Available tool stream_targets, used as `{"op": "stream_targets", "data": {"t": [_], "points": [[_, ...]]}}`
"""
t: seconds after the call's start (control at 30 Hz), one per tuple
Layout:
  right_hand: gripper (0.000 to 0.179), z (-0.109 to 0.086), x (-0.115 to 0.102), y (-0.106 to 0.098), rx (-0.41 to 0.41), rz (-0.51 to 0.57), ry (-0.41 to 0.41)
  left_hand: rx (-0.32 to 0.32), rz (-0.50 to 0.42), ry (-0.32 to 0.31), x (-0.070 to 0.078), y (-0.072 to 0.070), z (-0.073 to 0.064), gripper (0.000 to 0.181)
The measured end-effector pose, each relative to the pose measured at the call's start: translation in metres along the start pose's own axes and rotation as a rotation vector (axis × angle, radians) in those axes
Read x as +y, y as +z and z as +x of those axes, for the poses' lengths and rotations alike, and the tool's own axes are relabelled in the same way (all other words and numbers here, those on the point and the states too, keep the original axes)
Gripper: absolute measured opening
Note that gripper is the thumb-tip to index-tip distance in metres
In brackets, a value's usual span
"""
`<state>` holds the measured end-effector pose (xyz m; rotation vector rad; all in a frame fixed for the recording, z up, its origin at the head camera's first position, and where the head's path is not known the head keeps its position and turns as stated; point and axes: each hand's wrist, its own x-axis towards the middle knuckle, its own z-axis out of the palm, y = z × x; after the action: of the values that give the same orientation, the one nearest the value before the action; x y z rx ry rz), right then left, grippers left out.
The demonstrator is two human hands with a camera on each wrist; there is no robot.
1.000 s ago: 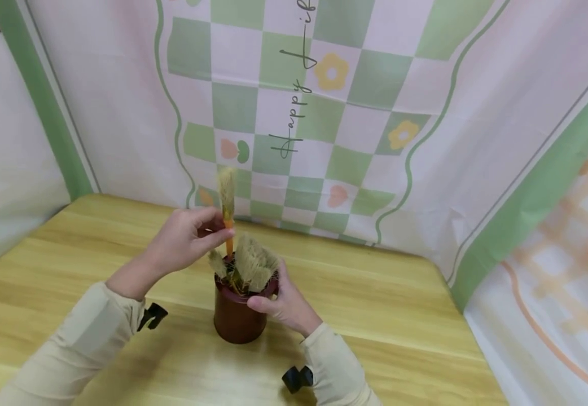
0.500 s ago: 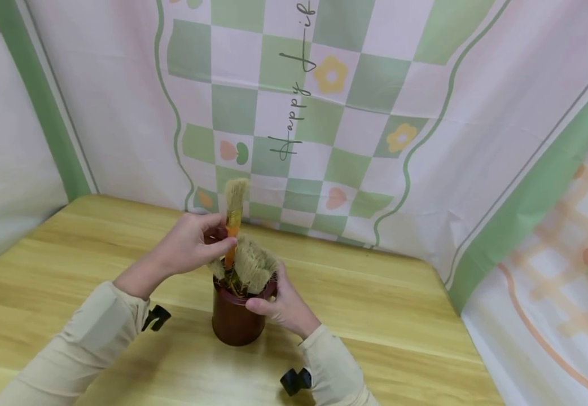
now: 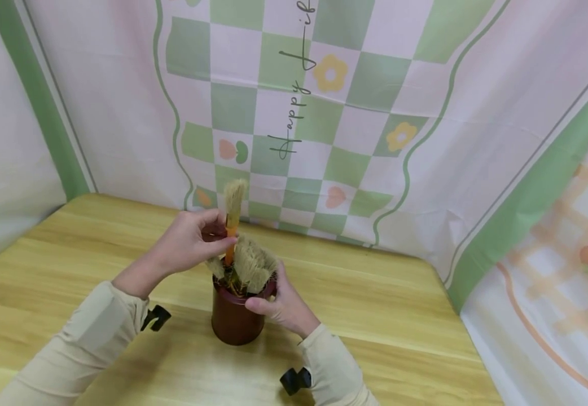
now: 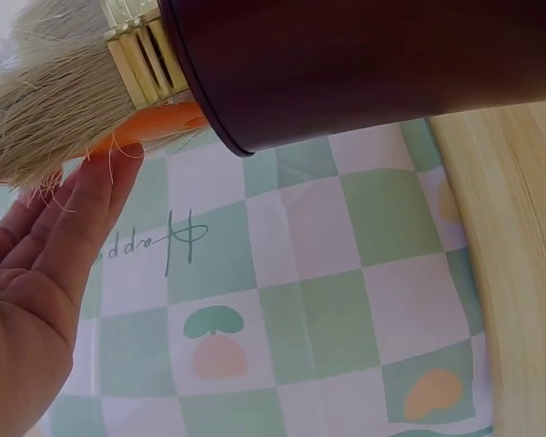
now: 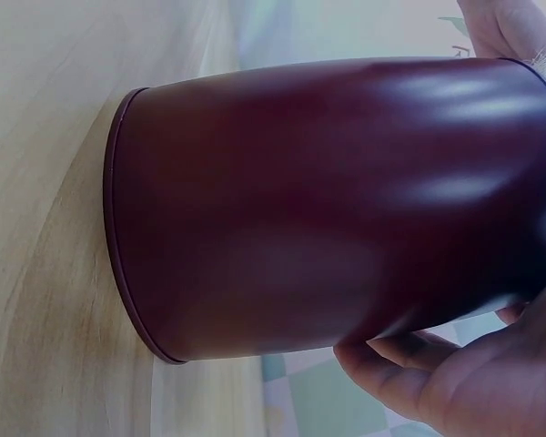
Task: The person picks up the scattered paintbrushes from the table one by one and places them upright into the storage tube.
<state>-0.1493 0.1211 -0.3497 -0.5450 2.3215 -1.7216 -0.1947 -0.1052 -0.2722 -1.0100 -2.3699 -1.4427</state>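
A paintbrush with pale bristles and an orange handle stands nearly upright, bristles up, over the left side of a dark red cylindrical pot. My left hand pinches its handle between thumb and fingers; the handle's lower end is hidden among the other brushes. Several more brushes with pale bristles crowd the pot's mouth, and one shows a gold ferrule in the left wrist view. With thumb and fingers around the right side of the rim, my right hand holds the pot, which stands upright.
The pot stands on a wood-grain table. Behind the table's far edge hangs a checked green and white cloth. More printed cloth closes in the right side. Black clips sit at both wrists.
My left hand has shifted slightly right and down with the paintbrush, which also turned about its length. The right hand has stayed on the pot, which is nearly still.
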Motion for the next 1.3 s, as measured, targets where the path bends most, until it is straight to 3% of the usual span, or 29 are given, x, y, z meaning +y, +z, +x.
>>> {"op": "stream_targets", "data": {"t": [0.2, 0.37, 0.77, 1.3], "points": [[0.105, 0.001, 0.002, 0.001, -0.009, -0.001, -0.015, -0.043, -0.073, -0.043, -0.003, 0.0, -0.001, 0.006], [0.104, 0.002, 0.003, 0.002, -0.011, 0.001, -0.015, -0.082, -0.112, -0.082, -0.005, 0.001, -0.003, 0.013], [0.104, 0.003, 0.003, 0.002, -0.013, 0.007, -0.024, -0.089, -0.132, -0.139, -0.006, -0.002, -0.009, 0.018], [0.103, 0.004, 0.002, 0.0, -0.007, 0.009, -0.024, -0.083, -0.027, -0.162, 0.004, -0.018, -0.012, 0.017]]}}
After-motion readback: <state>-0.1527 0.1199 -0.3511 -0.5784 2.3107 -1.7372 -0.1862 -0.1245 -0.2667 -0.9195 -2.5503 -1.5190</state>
